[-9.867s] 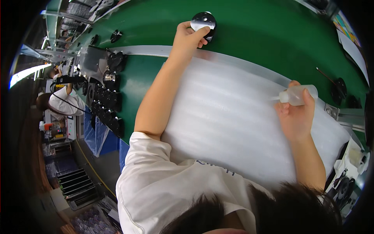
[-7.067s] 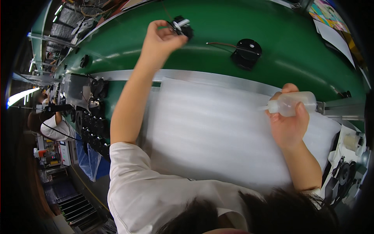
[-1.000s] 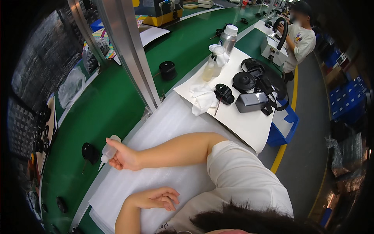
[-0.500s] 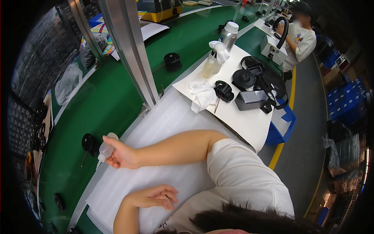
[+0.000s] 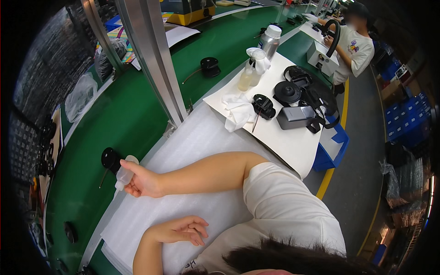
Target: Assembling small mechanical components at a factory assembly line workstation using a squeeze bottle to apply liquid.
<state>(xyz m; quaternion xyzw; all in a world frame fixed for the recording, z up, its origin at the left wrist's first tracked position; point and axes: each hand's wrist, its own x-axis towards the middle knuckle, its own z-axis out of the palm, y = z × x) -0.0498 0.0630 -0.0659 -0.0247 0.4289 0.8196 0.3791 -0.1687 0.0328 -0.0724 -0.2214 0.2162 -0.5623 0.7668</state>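
Observation:
My right hand (image 5: 144,180) is wrapped round a small translucent squeeze bottle (image 5: 123,178), its narrow nozzle pointing down and left. The bottle is held over the near edge of the green conveyor belt (image 5: 151,121). Just behind it on the belt sits a round black part (image 5: 110,159) with a thin brown lead; in this view the bottle overlaps its edge. My left hand (image 5: 179,230) hovers nearer my body, above the white foam sheet (image 5: 201,201). Its fingers are loosely bent and apart, with nothing in them.
An upright metal post (image 5: 153,59) stands at the belt's edge. On a white board (image 5: 293,151) are bottles (image 5: 269,42), a cloth (image 5: 238,112), black parts (image 5: 288,92) and a grey box (image 5: 295,117). A blue bin (image 5: 334,151) sits beside it. A co-worker (image 5: 353,50) works at the far right.
The black parts on the belt have shifted up and to the right, the near one slightly toward the bottle. The co-worker's arm now reaches out over the belt. My hands have hardly moved.

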